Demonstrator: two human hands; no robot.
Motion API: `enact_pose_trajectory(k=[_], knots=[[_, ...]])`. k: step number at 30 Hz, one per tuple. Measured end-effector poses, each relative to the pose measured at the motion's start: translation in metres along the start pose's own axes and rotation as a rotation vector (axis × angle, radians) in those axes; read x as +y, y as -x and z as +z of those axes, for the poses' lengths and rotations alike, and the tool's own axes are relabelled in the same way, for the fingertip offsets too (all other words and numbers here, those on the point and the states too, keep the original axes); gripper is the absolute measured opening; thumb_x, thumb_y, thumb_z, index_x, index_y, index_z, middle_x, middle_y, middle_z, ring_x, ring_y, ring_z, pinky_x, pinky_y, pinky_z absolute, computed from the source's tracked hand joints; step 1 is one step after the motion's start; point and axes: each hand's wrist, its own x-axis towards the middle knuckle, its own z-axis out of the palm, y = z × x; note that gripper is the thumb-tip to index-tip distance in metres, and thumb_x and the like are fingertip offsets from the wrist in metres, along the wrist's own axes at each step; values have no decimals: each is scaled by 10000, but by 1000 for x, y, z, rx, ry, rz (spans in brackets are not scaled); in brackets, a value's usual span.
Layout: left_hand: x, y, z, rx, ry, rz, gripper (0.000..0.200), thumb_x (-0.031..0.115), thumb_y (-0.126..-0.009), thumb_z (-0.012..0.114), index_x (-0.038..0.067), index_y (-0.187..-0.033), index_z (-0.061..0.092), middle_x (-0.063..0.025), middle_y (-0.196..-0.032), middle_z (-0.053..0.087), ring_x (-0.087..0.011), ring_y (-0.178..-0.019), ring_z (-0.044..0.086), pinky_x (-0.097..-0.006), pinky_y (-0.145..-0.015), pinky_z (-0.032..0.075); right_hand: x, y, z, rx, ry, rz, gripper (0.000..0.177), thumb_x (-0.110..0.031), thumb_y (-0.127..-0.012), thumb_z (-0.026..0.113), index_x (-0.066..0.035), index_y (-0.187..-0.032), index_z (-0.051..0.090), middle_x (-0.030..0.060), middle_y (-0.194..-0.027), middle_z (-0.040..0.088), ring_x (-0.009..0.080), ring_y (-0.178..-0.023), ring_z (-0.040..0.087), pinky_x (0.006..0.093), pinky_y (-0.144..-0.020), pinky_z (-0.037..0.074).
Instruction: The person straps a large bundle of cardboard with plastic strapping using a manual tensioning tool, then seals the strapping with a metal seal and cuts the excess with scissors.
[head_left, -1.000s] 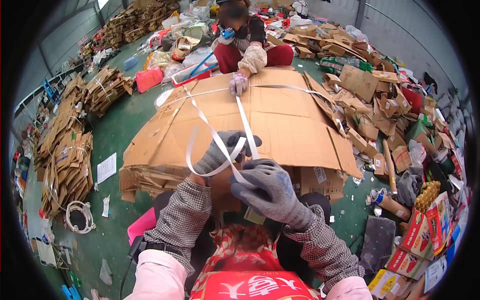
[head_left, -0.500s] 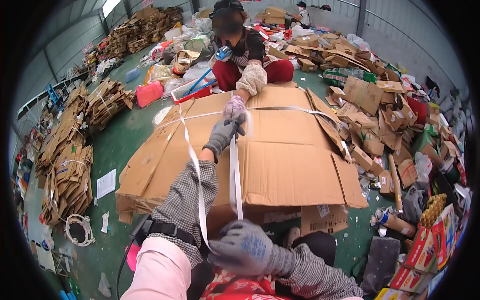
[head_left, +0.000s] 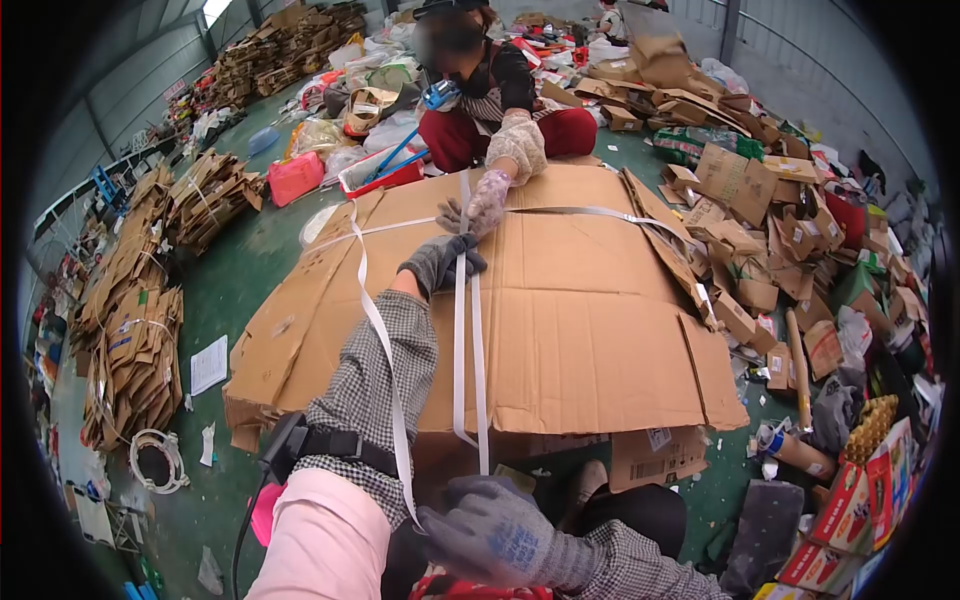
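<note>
A large stack of flattened cardboard (head_left: 560, 320) lies in front of me, crossed by white strapping (head_left: 377, 320). My left hand (head_left: 440, 265), in a grey glove, reaches over the middle of the cardboard with its fingers closed around the strap that runs front to back. Close to my body, my right hand (head_left: 490, 530), gloved in grey with blue print, is closed on a strap end that hangs from the cardboard's left part. Just beyond my left hand, a co-worker's gloved hand (head_left: 475, 208) is at the same front-to-back strap.
The co-worker (head_left: 485, 100) squats at the far edge, beside a red and white tray (head_left: 385, 178). Bundled cardboard (head_left: 135, 350) stands at left. Loose boxes (head_left: 740, 185) heap up at right, with a cardboard tube (head_left: 798, 370) nearby. Paper (head_left: 209, 366) lies on the green floor.
My left hand has turned and lies slightly lower on the strap. The co-worker's hand has separated from mine, with fingers spreading. My right hand has moved slightly down, still gripping the strap.
</note>
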Motion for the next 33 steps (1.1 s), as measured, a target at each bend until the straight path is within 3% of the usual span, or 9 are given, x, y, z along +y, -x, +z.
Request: enact_pose_trajectory(k=[3, 13, 16, 23, 26, 28, 30, 32, 33], knots=[[-17, -3, -2, -9, 87, 7, 379, 415, -840, 588, 45, -839, 674, -18, -639, 595, -110, -488, 497, -239, -436, 399, 2, 10, 11, -22, 38, -14, 398, -235, -790, 625, -14, -1111, 544, 54, -748, 545, 224, -765, 573, 430, -964, 387], [-33, -26, -3, -85, 345, 42, 213, 292, -867, 588, 92, -792, 574, -33, -652, 607, -94, -456, 499, -211, -393, 370, 13, 11, 21, 49, 176, 37, 463, -256, -730, 664, -30, -1119, 555, 75, -754, 572, 234, -765, 576, 434, -953, 384], [-15, -27, 0, 92, 226, -31, 210, 280, -869, 585, 74, -827, 583, -41, -648, 607, -111, -449, 503, -235, -396, 386, 20, -2, 22, 236, 280, -22, 323, -153, -704, 612, -75, -1017, 626, -25, -616, 497, 143, -618, 547, 372, -856, 468], [-18, -30, 3, 52, 111, 121, 299, 331, -882, 568, 33, -873, 588, -59, -649, 615, -156, -476, 537, -272, -427, 422, 19, -5, 20, 298, 274, 5, 328, -150, -684, 629, -77, -1003, 635, -13, -621, 503, 155, -624, 555, 380, -863, 463], [-22, -2, 4, 216, 73, 58, 323, 360, -898, 538, 44, -929, 599, -75, -791, 641, -156, -543, 569, -255, -470, 447, 24, -4, 19, 312, 293, 9, 335, -173, -675, 654, -71, -995, 639, 4, -644, 530, 173, -641, 567, 393, -865, 459], [-31, 22, -1, 281, 40, 263, 412, 427, -909, 493, 54, -1049, 595, -74, -956, 630, -165, -716, 600, -284, -613, 492, 30, -4, 18, 390, 337, -22, 349, -196, -679, 674, -69, -1002, 633, 18, -675, 562, 188, -650, 573, 400, -862, 458], [-44, 86, -5, 129, 153, 446, 541, 511, -913, 420, 66, -1197, 540, -80, -1072, 607, -194, -922, 594, -328, -784, 488, 32, -4, 10, 376, 340, 5, 336, -199, -695, 672, -71, -1002, 629, 32, -696, 579, 200, -677, 575, 410, -887, 438], [-56, 165, -3, -333, 801, 274, 583, 540, -921, 347, 102, -1281, 484, -86, -1152, 596, -223, -1106, 530, -366, -932, 424, 35, -8, 4, 389, 411, 31, 301, -201, -715, 662, -83, -991, 634, 40, -750, 601, 204, -761, 583, 424, -938, 401], [-77, 186, -1, -399, 1032, 332, 560, 519, -931, 326, 120, -1298, 469, -78, -1203, 572, -238, -1138, 516, -373, -953, 412, 37, -10, 5, 388, 407, 32, 301, -201, -715, 662, -83, -991, 634, 40, -750, 601, 204, -761, 583, 424, -938, 401]])
